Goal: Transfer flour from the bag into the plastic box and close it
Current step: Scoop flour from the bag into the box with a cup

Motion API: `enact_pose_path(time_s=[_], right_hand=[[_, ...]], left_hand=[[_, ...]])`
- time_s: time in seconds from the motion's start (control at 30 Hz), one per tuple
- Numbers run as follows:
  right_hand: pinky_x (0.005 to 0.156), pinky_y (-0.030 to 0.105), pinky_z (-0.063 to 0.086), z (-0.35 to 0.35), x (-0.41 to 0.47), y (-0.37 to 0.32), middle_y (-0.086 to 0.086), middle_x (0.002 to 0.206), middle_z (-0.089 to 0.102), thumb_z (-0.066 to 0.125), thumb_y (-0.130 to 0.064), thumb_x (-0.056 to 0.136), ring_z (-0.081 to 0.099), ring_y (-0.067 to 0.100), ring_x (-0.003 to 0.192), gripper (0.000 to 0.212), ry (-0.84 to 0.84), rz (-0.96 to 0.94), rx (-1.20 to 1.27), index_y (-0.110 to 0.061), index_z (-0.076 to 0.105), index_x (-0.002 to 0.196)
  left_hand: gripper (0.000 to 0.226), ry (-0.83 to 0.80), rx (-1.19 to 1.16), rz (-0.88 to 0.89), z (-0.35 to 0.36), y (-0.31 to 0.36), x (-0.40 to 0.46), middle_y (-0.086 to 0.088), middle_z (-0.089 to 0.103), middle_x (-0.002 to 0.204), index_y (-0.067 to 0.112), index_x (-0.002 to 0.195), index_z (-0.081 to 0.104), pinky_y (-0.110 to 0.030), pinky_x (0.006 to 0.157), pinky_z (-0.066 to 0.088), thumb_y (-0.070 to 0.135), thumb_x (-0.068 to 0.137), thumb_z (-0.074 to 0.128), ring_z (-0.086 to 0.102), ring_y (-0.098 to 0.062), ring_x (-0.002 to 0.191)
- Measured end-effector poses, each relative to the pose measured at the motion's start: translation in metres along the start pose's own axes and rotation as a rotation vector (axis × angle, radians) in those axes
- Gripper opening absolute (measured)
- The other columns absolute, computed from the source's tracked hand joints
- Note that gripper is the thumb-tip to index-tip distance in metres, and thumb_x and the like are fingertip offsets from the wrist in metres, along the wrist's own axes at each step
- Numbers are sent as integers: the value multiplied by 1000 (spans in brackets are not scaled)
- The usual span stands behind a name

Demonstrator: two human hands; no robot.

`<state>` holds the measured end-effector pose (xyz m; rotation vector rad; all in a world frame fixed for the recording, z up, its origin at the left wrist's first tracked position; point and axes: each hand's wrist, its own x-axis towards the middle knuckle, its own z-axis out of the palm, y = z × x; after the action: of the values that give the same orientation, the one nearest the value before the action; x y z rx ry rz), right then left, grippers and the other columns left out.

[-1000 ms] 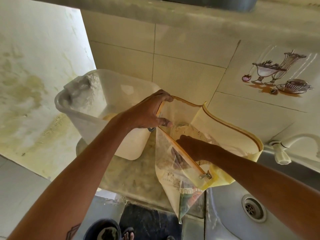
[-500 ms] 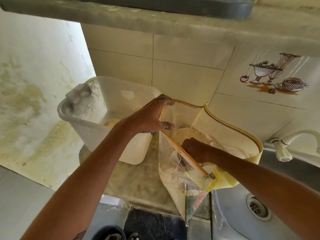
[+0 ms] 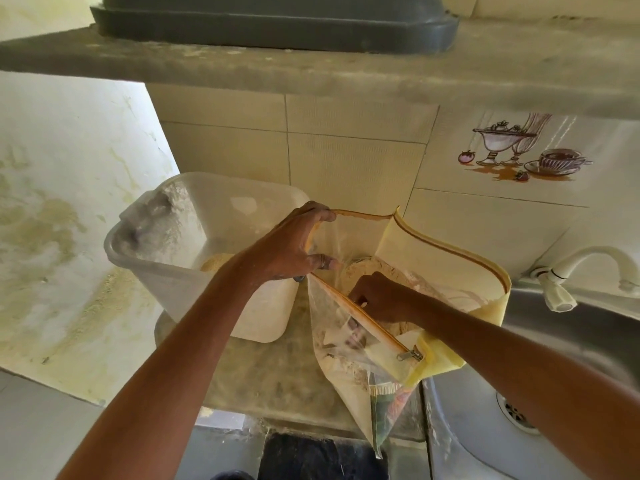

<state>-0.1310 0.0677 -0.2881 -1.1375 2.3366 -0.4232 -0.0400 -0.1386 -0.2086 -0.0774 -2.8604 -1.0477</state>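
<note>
A yellow zip bag (image 3: 446,265) with a clear front stands open on the counter, with flour (image 3: 360,271) inside it. My left hand (image 3: 294,244) grips the bag's left rim and holds the mouth open. My right hand (image 3: 377,299) reaches down inside the bag into the flour; its fingers are hidden behind the clear front and the zip edge. The translucent plastic box (image 3: 180,268) stands open to the left of the bag, dusted white inside, with a little flour at its bottom. No lid is in view.
A steel sink (image 3: 485,427) with a drain lies to the right, a white tap (image 3: 568,271) above it. A concrete shelf (image 3: 311,64) with a dark tub on it overhangs the counter. The tiled wall is close behind; the counter's front edge is near.
The view has tilted up a little. My right hand has shifted slightly inside the bag. My left hand keeps its hold on the rim.
</note>
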Motion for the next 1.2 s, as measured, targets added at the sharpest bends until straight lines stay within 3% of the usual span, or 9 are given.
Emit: enact_pose_path(time_s=[0.13, 0.33, 0.43, 0.5, 0.6, 0.67, 0.8, 1.03, 1.2], right_hand=[[50, 10, 41, -1, -6, 0, -16, 65, 64, 76, -11, 82, 61, 0, 58, 14, 24, -32, 47, -18, 81, 94], [55, 10, 46, -12, -20, 4, -20, 56, 64, 79, -2, 81, 62, -2, 56, 14, 67, -24, 257, -6, 81, 94], [66, 25, 61, -22, -28, 4, 8, 74, 76, 82, 1, 78, 74, 16, 66, 17, 116, -12, 408, 0, 79, 94], [77, 36, 64, -30, -35, 2, 17, 78, 76, 87, -4, 75, 76, 23, 71, 20, 155, -31, 471, -1, 78, 92], [78, 36, 63, -44, -46, 1, 12, 73, 76, 91, -9, 70, 77, 25, 71, 24, 240, -59, 513, -3, 78, 88], [73, 33, 61, -54, -52, 0, 7, 70, 76, 92, -9, 67, 76, 23, 69, 23, 312, -78, 498, -6, 79, 86], [67, 29, 57, -70, -61, 3, 4, 73, 77, 92, -8, 67, 76, 23, 69, 23, 377, -146, 471, -7, 79, 86], [68, 37, 61, -79, -68, 8, 13, 75, 76, 91, -4, 67, 76, 32, 69, 25, 421, -200, 548, 0, 77, 88], [67, 38, 59, -92, -63, -13, 9, 70, 75, 92, -7, 66, 75, 30, 65, 26, 431, -266, 515, -1, 77, 87]], left_hand=[[80, 7, -20, -2, 1, -2, 2, 13, 37, 150, 18, 151, 43, -24, 78, 46, 30, 84, 85, 43, -10, 130], [73, -24, -31, 29, 0, -4, 0, 23, 37, 146, 27, 149, 45, -42, 87, 48, 34, 85, 80, 41, -10, 133], [72, -31, -73, 20, -3, -2, -2, 19, 43, 148, 30, 146, 50, -47, 99, 46, 41, 79, 73, 42, -12, 137], [69, -16, -71, 34, -5, -1, -4, 15, 47, 146, 28, 144, 53, -40, 111, 39, 40, 78, 71, 43, -11, 137], [56, 32, -61, 57, -8, 1, -5, 15, 54, 139, 27, 138, 59, -20, 104, 35, 38, 85, 73, 48, -4, 131], [42, 98, -51, 64, -10, 1, -6, 15, 59, 135, 26, 133, 64, -16, 97, 37, 34, 94, 72, 52, 1, 125], [31, 219, -53, 77, -18, 1, -7, 12, 67, 127, 20, 128, 68, -22, 91, 49, 33, 100, 65, 58, 9, 116], [28, 331, 5, 54, -37, -9, -16, 11, 69, 124, 18, 125, 69, -17, 81, 49, 29, 99, 67, 62, 0, 115], [29, 397, 118, -10, -56, -32, -25, 6, 69, 125, 17, 125, 69, -35, 84, 58, 26, 97, 70, 64, -9, 112]])
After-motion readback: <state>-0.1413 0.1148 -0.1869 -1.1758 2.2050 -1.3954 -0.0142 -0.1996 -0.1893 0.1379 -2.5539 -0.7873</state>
